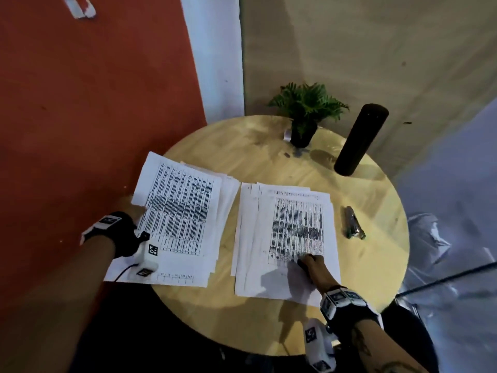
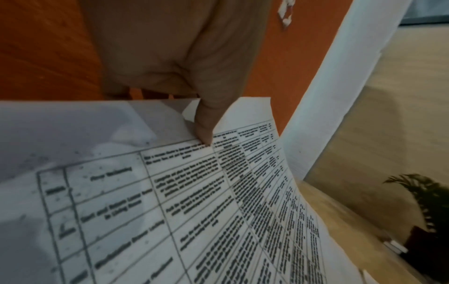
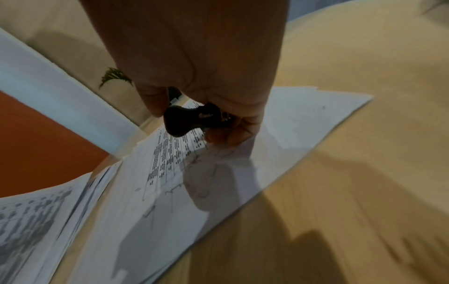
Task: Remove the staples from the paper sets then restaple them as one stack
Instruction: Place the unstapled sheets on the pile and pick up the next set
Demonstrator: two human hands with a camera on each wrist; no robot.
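Note:
Two sets of printed tables lie side by side on a round wooden table (image 1: 269,327). My left hand (image 1: 133,211) pinches the left paper set (image 1: 177,219) at its left edge, which overhangs the table. In the left wrist view the thumb (image 2: 206,124) lies on top of the left paper set (image 2: 218,211) and the fingers are hidden below. My right hand (image 1: 309,263) rests low on the right paper set (image 1: 290,232) and grips a small black staple remover (image 3: 192,121). A metallic stapler (image 1: 355,223) lies to the right of that set.
A small potted fern (image 1: 306,114) and a tall black cylinder (image 1: 360,140) stand at the table's far side. An orange wall (image 1: 80,117) is close on the left. Bare tabletop shows in front of the papers.

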